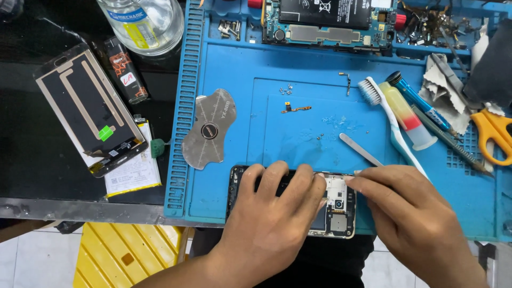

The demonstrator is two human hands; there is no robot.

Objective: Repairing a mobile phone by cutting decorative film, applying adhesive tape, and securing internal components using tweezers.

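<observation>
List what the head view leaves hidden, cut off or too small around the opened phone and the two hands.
- Opened phone: its left half is covered by the left hand.
- Tweezers: the gripped end is hidden by the right hand.
- Tiny screws on the blue mat: too small to tell type.
- Second phone: cut off by the top edge.
</observation>
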